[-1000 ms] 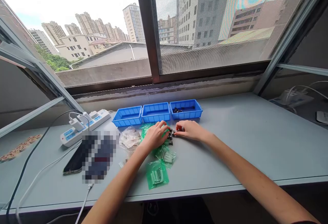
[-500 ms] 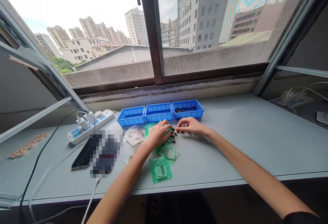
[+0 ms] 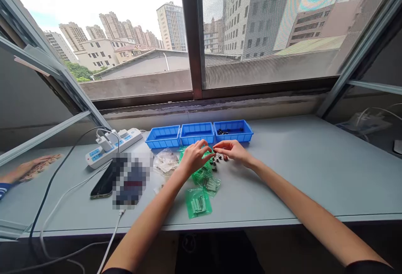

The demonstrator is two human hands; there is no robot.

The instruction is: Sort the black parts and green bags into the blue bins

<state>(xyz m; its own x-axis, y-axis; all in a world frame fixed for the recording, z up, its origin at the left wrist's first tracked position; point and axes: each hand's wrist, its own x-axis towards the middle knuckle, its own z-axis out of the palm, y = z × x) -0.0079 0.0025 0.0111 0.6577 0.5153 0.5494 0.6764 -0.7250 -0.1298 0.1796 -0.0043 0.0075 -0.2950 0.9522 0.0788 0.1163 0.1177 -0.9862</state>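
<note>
My left hand [image 3: 195, 157] and my right hand [image 3: 231, 150] meet fingertip to fingertip just in front of three blue bins [image 3: 198, 133]. Both hands have their fingers pinched together over a small pile of black parts [image 3: 217, 160] on the grey table [image 3: 298, 169]. What the fingertips hold is too small to make out. The right bin [image 3: 233, 130] has several black parts in it. Green plastic bags of metal pieces [image 3: 198, 202] lie under and in front of my left hand. A clear bag [image 3: 165, 162] lies to its left.
A white power strip [image 3: 113, 147] with plugs and cables sits at the back left, and a phone [image 3: 103, 184] lies near it. Another person's hand [image 3: 27, 168] rests at the far left edge. More cables and a device [image 3: 364, 120] lie at the right.
My view has shifted a little, so the table contents sit further right. Both hands have lifted slightly off the pile and drawn closer together. Another person's hand has come into view at the far left.
</note>
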